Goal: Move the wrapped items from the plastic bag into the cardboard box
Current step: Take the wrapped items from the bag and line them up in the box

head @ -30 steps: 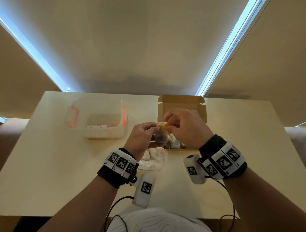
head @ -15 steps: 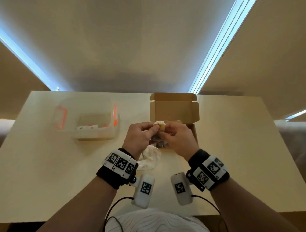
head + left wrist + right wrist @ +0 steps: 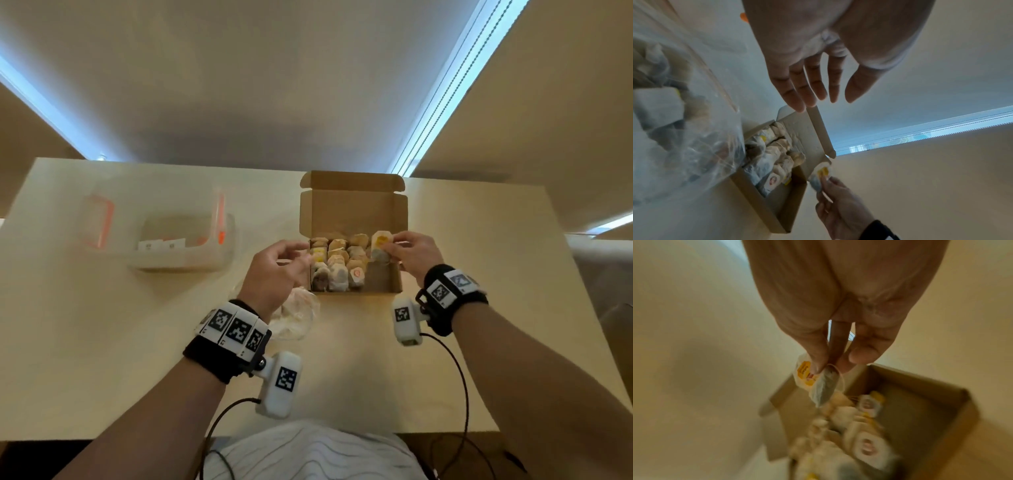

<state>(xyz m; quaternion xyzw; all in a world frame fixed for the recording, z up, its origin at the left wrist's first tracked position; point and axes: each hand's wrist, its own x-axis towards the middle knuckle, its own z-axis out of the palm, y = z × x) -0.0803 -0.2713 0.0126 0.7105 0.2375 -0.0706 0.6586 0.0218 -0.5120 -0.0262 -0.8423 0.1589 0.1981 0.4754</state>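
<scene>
At about 1 o'clock from the person, on the pale table [image 3: 479, 308], the cardboard box [image 3: 383, 286] stands with its lid flap upright at the far side. Three columns of wrapped items [image 3: 337, 265] fill its left and middle part; the strip along its right wall shows bare cardboard. Over that bare strip's far end, the right hand [image 3: 416, 255] pinches one wrapped item [image 3: 379, 248] between thumb and fingertips [image 3: 819, 360], the other fingers curled; the item hangs just above the box. Its white wrapper carries a round yellow label [image 3: 806, 374] with print too blurred to read, and the lower part looks greyish. One packed item in the near row bears a white label with a red round mark [image 3: 357, 273], also unreadable. At 12 o'clock, the left hand [image 3: 274, 274] hovers by the box's left wall, fingers [image 3: 797, 91] loosely spread and nearly straight, gripping nothing. Beneath its wrist, at 11 o'clock and just beside the box's near left corner, lies the clear plastic bag [image 3: 294, 318], crumpled, with more wrapped pieces inside seen in the left wrist view. Well apart at 10 o'clock sits a clear plastic container [image 3: 181, 253] with orange clips; two small white tags inside it are illegible
</scene>
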